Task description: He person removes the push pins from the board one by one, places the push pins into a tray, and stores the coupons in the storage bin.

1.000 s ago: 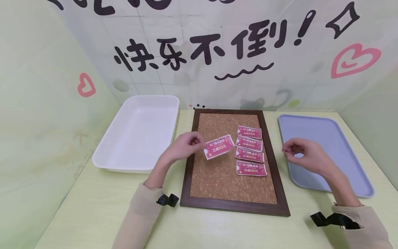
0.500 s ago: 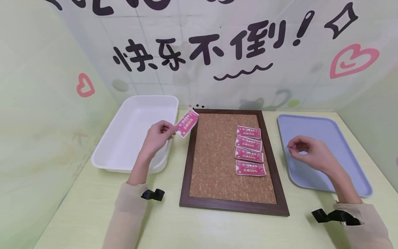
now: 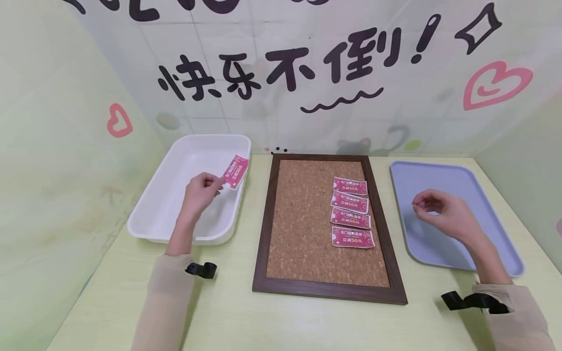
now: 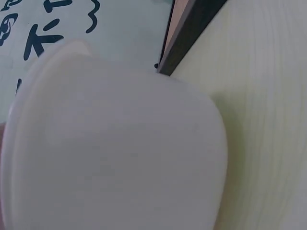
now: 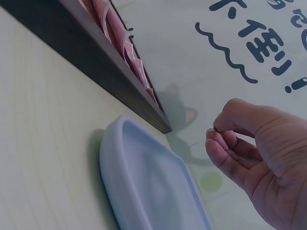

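Observation:
My left hand (image 3: 201, 194) pinches a pink coupon (image 3: 235, 172) by its lower left corner, over the right side of the white tray (image 3: 151, 235). In the left wrist view the tray's outer wall (image 4: 129, 143) hides nearly all of that hand. My right hand (image 3: 448, 214) is raised over the blue tray (image 3: 465, 243), thumb and forefinger brought together. Between those fingertips, in the right wrist view, shows a tiny dark pin-like thing (image 5: 216, 128), mostly hidden. Several pink coupons, such as the lowest one (image 3: 353, 238), lie in a column on the corkboard (image 3: 307, 243), with small pale pins near their tops.
The corkboard's dark wooden frame (image 3: 329, 291) stands between the two trays on a pale table (image 3: 272, 321). A printed backdrop (image 3: 281, 126) rises right behind all three, and a pale green side wall (image 3: 66, 195) closes off the left.
My left hand has carried the pink coupon leftward from over the corkboard to over the white tray. My right hand has drifted slightly right, fingertips still together.

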A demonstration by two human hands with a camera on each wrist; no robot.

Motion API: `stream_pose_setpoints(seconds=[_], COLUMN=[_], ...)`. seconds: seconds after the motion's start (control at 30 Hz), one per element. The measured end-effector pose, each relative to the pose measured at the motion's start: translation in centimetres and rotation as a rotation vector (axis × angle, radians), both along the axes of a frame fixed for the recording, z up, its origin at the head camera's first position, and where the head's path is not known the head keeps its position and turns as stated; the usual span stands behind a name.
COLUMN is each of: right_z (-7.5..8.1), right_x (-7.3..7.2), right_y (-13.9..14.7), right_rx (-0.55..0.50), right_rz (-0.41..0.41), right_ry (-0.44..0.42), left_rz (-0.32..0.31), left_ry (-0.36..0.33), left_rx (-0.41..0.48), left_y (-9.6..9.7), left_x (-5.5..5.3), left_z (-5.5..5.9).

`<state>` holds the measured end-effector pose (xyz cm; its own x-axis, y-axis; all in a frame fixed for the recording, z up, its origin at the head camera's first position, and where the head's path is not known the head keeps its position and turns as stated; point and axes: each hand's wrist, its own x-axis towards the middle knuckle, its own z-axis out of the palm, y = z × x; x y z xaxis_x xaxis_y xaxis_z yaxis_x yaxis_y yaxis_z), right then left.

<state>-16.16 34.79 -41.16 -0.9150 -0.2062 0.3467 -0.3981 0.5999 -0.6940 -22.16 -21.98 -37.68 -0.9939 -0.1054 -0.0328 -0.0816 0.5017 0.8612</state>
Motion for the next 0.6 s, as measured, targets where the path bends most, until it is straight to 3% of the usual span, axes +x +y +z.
stream_pose_setpoints(seconds=[0.3, 0.6], right_z=[-1.1, -2.3], right_x=[-0.2, -0.5], right_y=[1.3, 3.3], right_rx=[-0.072, -0.04], right_rz=[-0.062, -0.203], right_ry=[0.032, 0.032], left_rz=[0.042, 0.061], left_ry=[-0.011, -0.102], left_rx=[-0.063, -0.045], left_y=[-2.1, -3.2], left_x=[-0.2, -0.1], left_z=[-0.9, -2.0])
